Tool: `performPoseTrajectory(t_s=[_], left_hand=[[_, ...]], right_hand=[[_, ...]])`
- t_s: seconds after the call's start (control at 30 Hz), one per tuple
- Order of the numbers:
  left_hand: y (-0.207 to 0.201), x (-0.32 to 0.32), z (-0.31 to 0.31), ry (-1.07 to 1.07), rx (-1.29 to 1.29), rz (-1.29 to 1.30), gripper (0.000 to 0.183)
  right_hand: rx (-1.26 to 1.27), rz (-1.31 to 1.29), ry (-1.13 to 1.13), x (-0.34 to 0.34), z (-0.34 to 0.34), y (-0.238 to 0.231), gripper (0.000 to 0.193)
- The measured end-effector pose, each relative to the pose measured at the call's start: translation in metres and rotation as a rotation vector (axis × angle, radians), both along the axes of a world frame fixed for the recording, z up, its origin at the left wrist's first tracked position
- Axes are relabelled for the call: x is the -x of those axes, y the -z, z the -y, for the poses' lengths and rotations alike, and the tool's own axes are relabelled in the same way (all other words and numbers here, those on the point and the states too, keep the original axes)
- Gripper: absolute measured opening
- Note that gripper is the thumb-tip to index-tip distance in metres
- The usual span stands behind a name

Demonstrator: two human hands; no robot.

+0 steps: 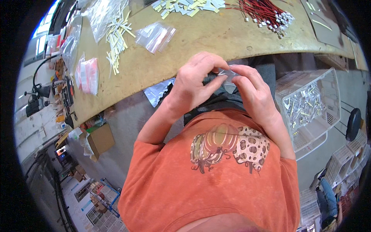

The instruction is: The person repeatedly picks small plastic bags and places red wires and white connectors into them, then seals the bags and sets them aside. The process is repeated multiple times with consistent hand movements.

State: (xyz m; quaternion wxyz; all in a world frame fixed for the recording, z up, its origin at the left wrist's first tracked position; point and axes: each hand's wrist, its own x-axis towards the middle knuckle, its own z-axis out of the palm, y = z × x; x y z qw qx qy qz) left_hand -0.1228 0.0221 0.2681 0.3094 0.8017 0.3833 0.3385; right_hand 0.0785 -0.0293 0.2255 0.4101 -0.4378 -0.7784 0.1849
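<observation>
Just past the table's near edge, over my lap, a small clear plastic bag (229, 72) is held between both hands. My left hand (192, 83) is closed on the bag's left side, thumb and fingers pinching near its top. On the other side my right hand (255, 89) grips it with curled fingers and thumb. A pale piece shows at the bag's lower part, too small to make out. A stack of flat clear bags (155, 36) lies on the table (216, 40) beyond my hands.
White and yellowish strips (117, 40) lie on the table's left, near pinkish bags (87, 75). Rectangular pads (187, 5) and red wires with white connectors (270, 19) lie at the back. A white crate (284, 83) of filled bags stands right; a cardboard box (101, 139) sits left.
</observation>
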Motion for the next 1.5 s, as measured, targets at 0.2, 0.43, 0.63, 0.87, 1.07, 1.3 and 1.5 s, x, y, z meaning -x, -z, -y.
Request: performPoseTrajectory(t_s=[0.2, 0.43, 0.63, 0.87, 1.07, 1.3, 1.5], left_hand=[[-0.009, -0.007, -0.038, -0.05, -0.045, -0.111, 0.009], [0.015, -0.072, -0.104, -0.172, -0.259, -0.402, 0.035], [0.014, -0.067, -0.116, -0.221, -0.256, -0.544, 0.022], [-0.032, -0.013, -0.114, -0.261, -0.129, -0.599, 0.015], [-0.043, 0.032, -0.105, -0.373, 0.001, -0.165, 0.012], [-0.062, 0.056, -0.042, -0.317, 0.172, 0.219, 0.014], [-0.04, 0.049, -0.009, -0.11, 0.143, 0.239, 0.009]], right_hand=[[0.014, -0.02, 0.015, -0.005, 0.002, 0.007, 0.02], [0.039, 0.016, 0.031, -0.009, 0.005, 0.009, 0.02], [0.061, 0.008, 0.061, -0.02, 0.011, 0.014, 0.019], [0.038, -0.004, 0.076, -0.026, 0.008, 0.017, 0.022], [0.073, 0.021, 0.109, -0.025, 0.007, 0.009, 0.021], [0.021, 0.075, 0.096, -0.019, 0.002, 0.001, 0.016], [0.035, 0.071, 0.066, -0.006, -0.003, -0.005, 0.022]])
